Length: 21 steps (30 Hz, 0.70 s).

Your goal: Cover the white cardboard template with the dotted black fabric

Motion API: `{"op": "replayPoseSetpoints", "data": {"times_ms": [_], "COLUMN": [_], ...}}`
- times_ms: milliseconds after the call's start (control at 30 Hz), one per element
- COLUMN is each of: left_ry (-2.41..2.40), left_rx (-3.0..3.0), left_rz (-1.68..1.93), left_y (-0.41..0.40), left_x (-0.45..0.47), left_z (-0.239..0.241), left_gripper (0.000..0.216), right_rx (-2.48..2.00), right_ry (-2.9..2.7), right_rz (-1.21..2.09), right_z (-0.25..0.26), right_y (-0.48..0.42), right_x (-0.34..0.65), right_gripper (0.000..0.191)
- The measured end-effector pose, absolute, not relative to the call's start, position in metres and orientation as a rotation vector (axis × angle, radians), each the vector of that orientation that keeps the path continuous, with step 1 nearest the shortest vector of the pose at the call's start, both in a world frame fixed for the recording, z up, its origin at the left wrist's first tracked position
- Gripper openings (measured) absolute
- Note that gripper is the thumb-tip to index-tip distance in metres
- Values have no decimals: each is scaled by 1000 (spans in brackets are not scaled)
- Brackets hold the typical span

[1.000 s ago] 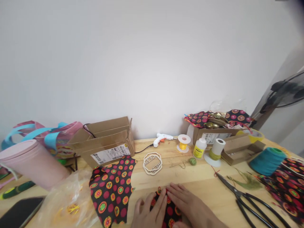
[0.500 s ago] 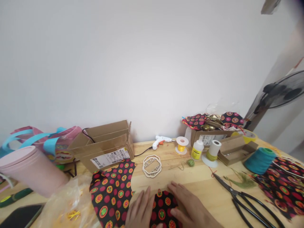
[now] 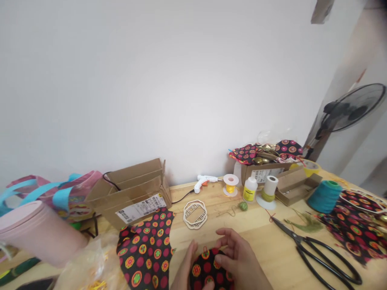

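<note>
At the bottom middle, both my hands hold a small round piece of black fabric with pink and orange circles (image 3: 207,268) just above the wooden table (image 3: 260,237). My left hand (image 3: 189,270) lies along its left edge with the fingers closed against it. My right hand (image 3: 240,257) curls over its top right edge, fingertips pinching the cloth. A larger sheet of the same fabric (image 3: 146,249) lies flat to the left of my hands. A pale wooden ring frame (image 3: 195,214) rests just beyond them.
Black scissors (image 3: 317,251) lie to the right, with a teal thread cone (image 3: 325,196) and more patterned fabric (image 3: 353,225) beyond. At the back stand a glue gun (image 3: 205,181), a yellow spool (image 3: 230,184), a glue bottle (image 3: 250,188) and cardboard boxes (image 3: 136,193). A pink container (image 3: 39,231) is at left.
My hands went from pressing the small fabric piece flat on the table to curling round it and lifting its edge. The camera has tilted slightly right.
</note>
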<state>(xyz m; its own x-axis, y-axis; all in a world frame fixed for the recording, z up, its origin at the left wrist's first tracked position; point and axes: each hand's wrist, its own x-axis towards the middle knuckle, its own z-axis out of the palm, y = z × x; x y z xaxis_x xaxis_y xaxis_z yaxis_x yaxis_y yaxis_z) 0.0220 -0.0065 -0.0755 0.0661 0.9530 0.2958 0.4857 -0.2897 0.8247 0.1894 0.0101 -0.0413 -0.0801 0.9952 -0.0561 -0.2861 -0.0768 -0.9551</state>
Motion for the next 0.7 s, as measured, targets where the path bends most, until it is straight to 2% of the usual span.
{"op": "replayPoseSetpoints", "data": {"times_ms": [67,133,233,367,600,700], "left_ry": [1320,1293,1231,1181,1185,1190], "left_rx": [1509,1370,1278,1287,1319,1315], "left_rz": [1128,1072,1169,1281,1337,1365], "left_y": [2,13,31,52,66,63], "left_x": [28,34,43,54,67,68], "left_z": [-50,-26,-5,-2,-5,-8], "left_gripper": [50,31,22,20,21,20], "right_rx": [-914,-866,-852,-859,-865,-850], "right_ry": [-858,-831,-871,-910,-825,-827], "right_rz": [1507,1508,1523,1555,1528,1532], "right_z": [-30,-18,-4,2,-6,-11], "right_y": [15,22,37,61,76,74], "right_x": [186,186,189,195,196,196], "right_gripper": [41,40,33,17,3,4]}}
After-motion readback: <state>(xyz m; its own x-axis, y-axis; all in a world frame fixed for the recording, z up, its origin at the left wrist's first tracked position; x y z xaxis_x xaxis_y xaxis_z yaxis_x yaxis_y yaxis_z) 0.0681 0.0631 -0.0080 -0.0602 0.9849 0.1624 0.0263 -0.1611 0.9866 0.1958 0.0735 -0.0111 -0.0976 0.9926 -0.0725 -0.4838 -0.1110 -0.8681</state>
